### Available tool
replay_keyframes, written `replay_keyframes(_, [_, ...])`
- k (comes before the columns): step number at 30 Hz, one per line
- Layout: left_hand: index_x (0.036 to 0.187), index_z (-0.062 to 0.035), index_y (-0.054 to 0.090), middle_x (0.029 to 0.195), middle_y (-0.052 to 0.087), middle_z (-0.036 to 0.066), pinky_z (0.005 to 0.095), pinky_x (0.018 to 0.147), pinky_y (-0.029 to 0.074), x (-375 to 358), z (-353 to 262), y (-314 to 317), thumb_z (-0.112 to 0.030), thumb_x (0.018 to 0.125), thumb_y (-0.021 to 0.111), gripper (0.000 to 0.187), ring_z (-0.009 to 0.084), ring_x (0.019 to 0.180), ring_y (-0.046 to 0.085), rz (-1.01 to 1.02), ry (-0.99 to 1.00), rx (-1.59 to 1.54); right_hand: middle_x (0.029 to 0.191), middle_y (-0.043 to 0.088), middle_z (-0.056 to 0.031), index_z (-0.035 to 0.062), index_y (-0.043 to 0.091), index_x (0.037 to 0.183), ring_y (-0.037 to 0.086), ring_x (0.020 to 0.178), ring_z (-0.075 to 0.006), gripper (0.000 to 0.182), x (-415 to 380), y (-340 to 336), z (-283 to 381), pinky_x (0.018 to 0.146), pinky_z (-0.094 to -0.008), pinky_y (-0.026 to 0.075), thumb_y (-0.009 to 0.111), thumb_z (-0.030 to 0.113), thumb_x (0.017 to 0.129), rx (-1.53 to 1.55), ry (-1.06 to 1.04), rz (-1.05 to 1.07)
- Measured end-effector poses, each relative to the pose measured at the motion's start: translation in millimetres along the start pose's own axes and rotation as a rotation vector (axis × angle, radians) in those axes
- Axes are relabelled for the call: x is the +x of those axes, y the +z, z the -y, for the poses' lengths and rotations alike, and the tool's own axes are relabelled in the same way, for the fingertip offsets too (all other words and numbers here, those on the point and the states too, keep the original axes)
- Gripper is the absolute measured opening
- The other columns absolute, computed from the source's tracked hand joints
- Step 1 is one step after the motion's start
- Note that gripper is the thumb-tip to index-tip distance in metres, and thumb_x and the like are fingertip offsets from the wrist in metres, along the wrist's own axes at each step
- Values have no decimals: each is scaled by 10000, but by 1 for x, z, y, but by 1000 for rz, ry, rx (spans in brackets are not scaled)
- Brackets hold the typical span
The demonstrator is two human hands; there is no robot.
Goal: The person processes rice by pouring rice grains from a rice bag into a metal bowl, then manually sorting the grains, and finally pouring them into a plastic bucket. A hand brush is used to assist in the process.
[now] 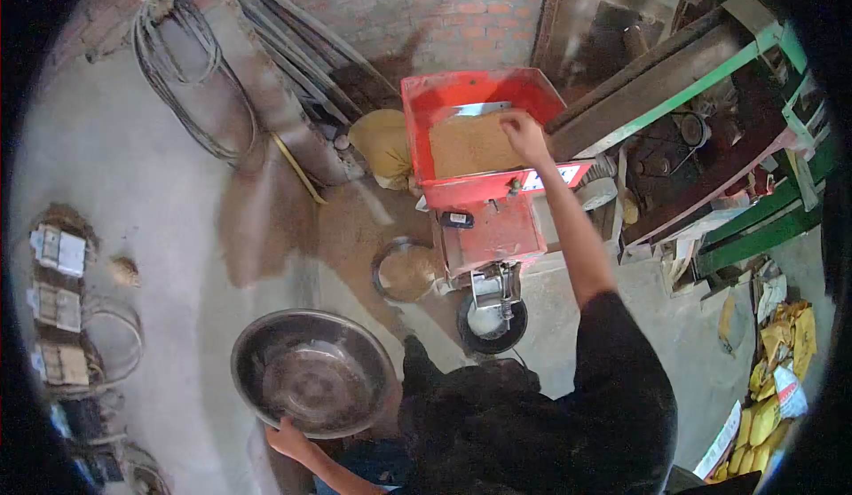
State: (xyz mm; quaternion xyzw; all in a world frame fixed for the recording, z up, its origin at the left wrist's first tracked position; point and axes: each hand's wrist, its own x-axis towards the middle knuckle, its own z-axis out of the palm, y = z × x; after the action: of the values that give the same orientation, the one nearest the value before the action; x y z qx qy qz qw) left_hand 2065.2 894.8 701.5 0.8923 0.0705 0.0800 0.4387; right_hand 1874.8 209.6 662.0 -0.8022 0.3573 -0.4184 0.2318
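My left hand [289, 442] grips the near rim of a wide metal basin [259, 353], tilted so its dull inside shows, with pale residue on the bottom. Over the red hopper [484, 178] of a machine, my right hand [525, 136] hovers close above the brownish grain [470, 142] filling it. The right fingers are curled together, and whatever they hold is hidden. Below the hopper's spout stands a black bowl [494, 340] with whitish material in it. To its left, a round pan [408, 273] of brownish grain rests on the floor.
A small black box [457, 220] lies on the machine's red top. Behind the hopper leans a yellowish sack [382, 144]. A green-edged machine frame [683, 87] stands at right, yellow bags [768, 406] at lower right, and a coiled hose [182, 78] hangs at upper left.
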Motion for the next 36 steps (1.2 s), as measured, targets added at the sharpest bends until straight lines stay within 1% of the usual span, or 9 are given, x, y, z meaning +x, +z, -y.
replay_keyframes(1, [1027, 99, 592, 936, 651, 177, 373, 728, 472, 15, -1, 7, -19, 614, 542, 432, 265, 782, 601, 12, -7, 14, 894, 661, -182, -8, 631, 978, 652, 839, -291, 297, 16, 19, -34, 749, -386, 493, 568, 241, 830, -10, 13, 12])
replay_keyframes(5, [1067, 93, 569, 958, 642, 167, 364, 756, 464, 84, -6, 40, -22, 656, 544, 428, 267, 804, 588, 104, 84, 34, 946, 652, -167, 5, 636, 971, 636, 898, -283, 382, 44, 49, -102, 809, -406, 470, 591, 335, 783, -512, 336, 532])
replay_keyframes(8, [1084, 93, 555, 905, 633, 155, 347, 745, 457, 115, -30, 62, -5, 694, 524, 404, 240, 785, 574, 154, 37, 151, 1024, 634, -150, 16, 626, 1022, 622, 936, -268, 431, 34, 47, -102, 826, -389, 465, 605, 365, 770, -735, 482, 619])
replay_keyframes(11, [1035, 88, 570, 865, 625, 132, 323, 727, 451, 122, -73, 99, 7, 718, 506, 333, 204, 748, 556, 249, -31, -68, 1102, 615, -133, 27, 616, 1073, 608, 975, -252, 485, 29, 45, -94, 842, -372, 460, 619, 395, 757, -839, 565, 662])
replay_keyframes(14, [942, 83, 573, 847, 619, 111, 286, 707, 443, 135, -84, 139, -3, 733, 497, 239, 174, 737, 551, 349, 74, -71, 1154, 602, -124, 33, 607, 1109, 597, 1003, -244, 520, 25, 42, -88, 856, -363, 457, 620, 412, 754, -885, 607, 728])
replay_keyframes(18, [948, 81, 578, 844, 619, 110, 283, 701, 445, 148, -89, 181, -21, 734, 502, 249, 176, 740, 555, 479, 25, -205, 1156, 599, -130, 29, 597, 1118, 592, 1013, -253, 506, 20, 65, -79, 864, -372, 457, 592, 402, 776, -797, 564, 944])
replay_keyframes(24, [1022, 104, 563, 912, 622, 120, 299, 734, 456, 137, -111, 217, 12, 708, 505, 332, 189, 779, 564, 512, 30, -40, 1157, 594, -140, 22, 581, 1131, 584, 1028, -267, 486, 31, 117, -52, 878, -385, 457, 550, 386, 809, -590, 470, 1189])
replay_keyframes(26, [1055, 111, 552, 945, 618, 128, 305, 756, 459, 135, -106, 234, 36, 706, 497, 361, 196, 798, 569, 524, -72, -218, 1158, 592, -144, 20, 576, 1135, 581, 1033, -271, 480, 35, 127, -45, 882, -390, 457, 536, 381, 820, -524, 443, 1231])
replay_keyframes(36, [1033, 100, 563, 902, 618, 120, 289, 723, 456, 104, -151, 272, 37, 706, 493, 340, 187, 774, 568, 523, -18, -450, 1161, 584, -160, 10, 550, 1157, 568, 1057, -294, 453, 29, 151, -17, 904, -413, 458, 466, 355, 875, -186, 396, 1238])
